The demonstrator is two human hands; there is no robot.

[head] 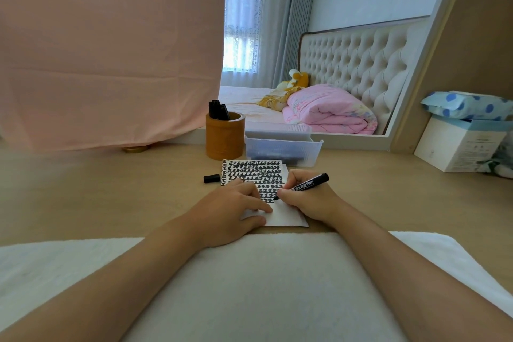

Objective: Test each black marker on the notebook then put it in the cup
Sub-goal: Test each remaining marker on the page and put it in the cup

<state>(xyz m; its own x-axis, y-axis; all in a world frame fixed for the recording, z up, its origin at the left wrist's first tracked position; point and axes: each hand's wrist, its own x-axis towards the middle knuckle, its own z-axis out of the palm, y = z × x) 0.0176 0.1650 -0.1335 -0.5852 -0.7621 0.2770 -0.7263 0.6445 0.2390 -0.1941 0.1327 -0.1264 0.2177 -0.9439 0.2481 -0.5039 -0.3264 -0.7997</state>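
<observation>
At the far left a pink cloth (111, 50) hangs down to the back of the wooden desk (111, 189). Further in, a loose marker cap (211, 178) lies on the desk just beside the notebook's left edge. Behind it stands a round brown cup (224, 139), upright, with several black markers (218, 110) sticking out of its mouth. The left hand (230, 208) lies flat on the lower part of the notebook (255, 169), fingers straight and spread, pressing the page down and gripping nothing. The notebook lies open in front of the cup, its page filled row after row with thick black test marks; only the strip nearest the person is blank. Just behind the notebook and right of the cup sits a clear plastic bin (283, 147) with dark things inside, too blurred to name. The right hand (308, 200) has its fingers curled round an uncapped black marker (305, 183), tip touching the page at the end of the lowest row of marks, barrel slanting up to the right. Far right, a white box (458, 144) stands on the desk with a blue-dotted packet (466, 105) on top
</observation>
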